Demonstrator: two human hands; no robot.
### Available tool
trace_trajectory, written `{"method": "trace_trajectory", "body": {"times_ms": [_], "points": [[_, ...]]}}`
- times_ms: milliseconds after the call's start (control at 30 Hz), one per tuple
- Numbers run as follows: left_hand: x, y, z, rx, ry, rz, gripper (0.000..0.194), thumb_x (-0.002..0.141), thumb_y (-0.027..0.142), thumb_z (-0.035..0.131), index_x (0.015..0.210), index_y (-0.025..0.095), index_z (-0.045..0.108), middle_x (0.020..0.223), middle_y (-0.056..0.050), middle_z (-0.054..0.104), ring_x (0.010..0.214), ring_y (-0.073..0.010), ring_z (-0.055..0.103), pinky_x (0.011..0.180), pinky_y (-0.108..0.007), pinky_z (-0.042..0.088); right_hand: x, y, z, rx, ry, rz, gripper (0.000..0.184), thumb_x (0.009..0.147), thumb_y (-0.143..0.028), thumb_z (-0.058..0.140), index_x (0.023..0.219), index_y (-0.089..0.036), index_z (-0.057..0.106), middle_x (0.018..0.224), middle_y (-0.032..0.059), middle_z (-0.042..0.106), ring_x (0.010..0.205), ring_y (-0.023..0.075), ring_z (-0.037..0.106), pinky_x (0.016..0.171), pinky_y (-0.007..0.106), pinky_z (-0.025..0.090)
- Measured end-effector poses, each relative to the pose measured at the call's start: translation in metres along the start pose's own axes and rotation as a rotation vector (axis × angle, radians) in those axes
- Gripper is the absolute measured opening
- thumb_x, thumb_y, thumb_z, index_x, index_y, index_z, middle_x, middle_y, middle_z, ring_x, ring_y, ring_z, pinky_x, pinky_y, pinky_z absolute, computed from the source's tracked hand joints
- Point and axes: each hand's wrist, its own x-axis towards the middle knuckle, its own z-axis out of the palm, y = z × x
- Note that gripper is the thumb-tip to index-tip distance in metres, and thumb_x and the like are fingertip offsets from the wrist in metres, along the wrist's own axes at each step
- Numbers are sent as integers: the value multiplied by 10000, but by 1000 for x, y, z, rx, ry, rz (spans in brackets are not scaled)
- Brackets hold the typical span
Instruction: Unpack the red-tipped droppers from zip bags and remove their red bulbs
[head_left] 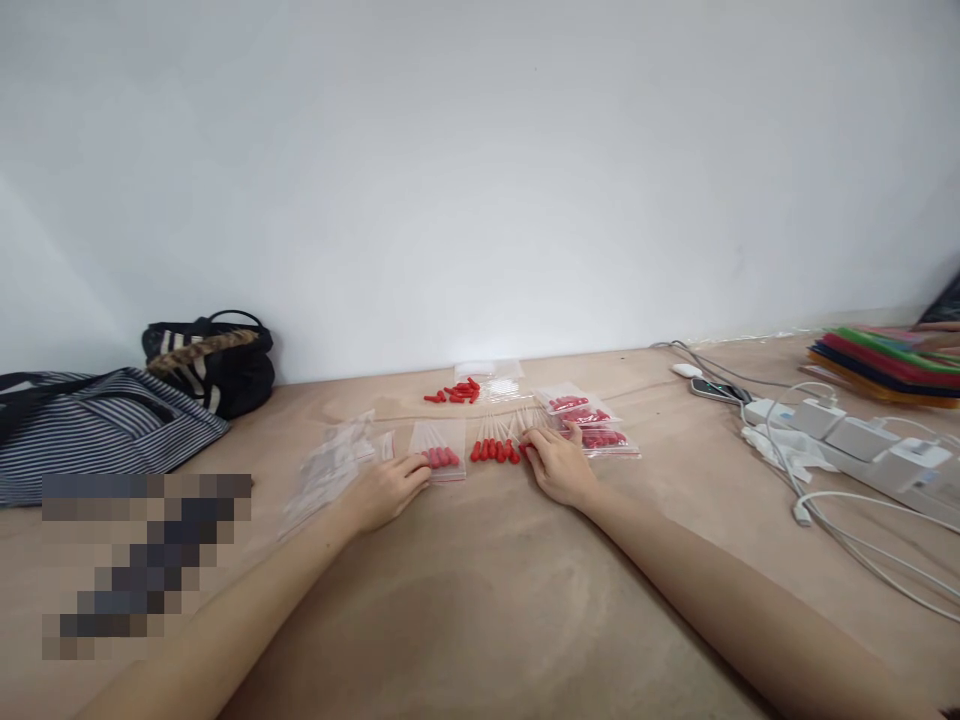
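Bags [326,470], clear and flat, lie in a pile on the tabletop [480,600], at the left. Just beside them, the left hand [390,490] touches the edge of a small bag [448,440] with red-ended droppers inside; I cannot tell if its grip is narrow. Next come loose droppers [495,450], side by side, their red ends toward the person. Behind them is a heap of red caps [457,391]. The right hand [556,465] has its fingertips at the rightmost red end, grip narrow, near the filled bags [596,425], which overlap one another.
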Motion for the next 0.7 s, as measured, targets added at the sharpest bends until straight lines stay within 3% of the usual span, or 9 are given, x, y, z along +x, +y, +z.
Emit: {"method": "trace_trajectory", "body": {"times_ms": [133,267,467,567,700], "points": [[6,1,4,127,22,20,284,859,116,297,832,158,577,906,-87,607,846,-189,573,729,-310,455,-1,-1,0,1,98,26,167,857,-239,380,928,-209,528,971,45,610,927,183,497,924,432,119],[11,24,-15,83,15,-35,239,844,145,329,777,148,559,798,-84,578,778,-194,543,717,-328,439,-7,-6,-7,55,180,5,152,843,-251,421,890,-212,560,922,36,610,899,172,489,888,401,163],[13,80,-43,-363,13,-191,164,801,149,400,681,174,509,828,-37,551,798,-160,508,720,-295,423,-33,-26,-22,256,118,-211,150,767,-339,551,836,-213,592,835,15,599,805,148,485,812,356,226],[19,97,-42,-569,20,-268,171,797,166,427,645,175,507,822,-22,547,798,-148,502,732,-291,419,-45,-35,-27,311,53,-277,143,747,-349,582,813,-226,611,806,2,580,771,130,476,786,340,237],[28,103,-33,-707,18,-323,231,801,180,429,598,177,538,820,-20,561,832,-149,508,760,-294,409,-49,-40,-27,304,26,-321,87,771,-295,566,793,-253,638,791,-10,580,769,117,473,765,327,232]]}}
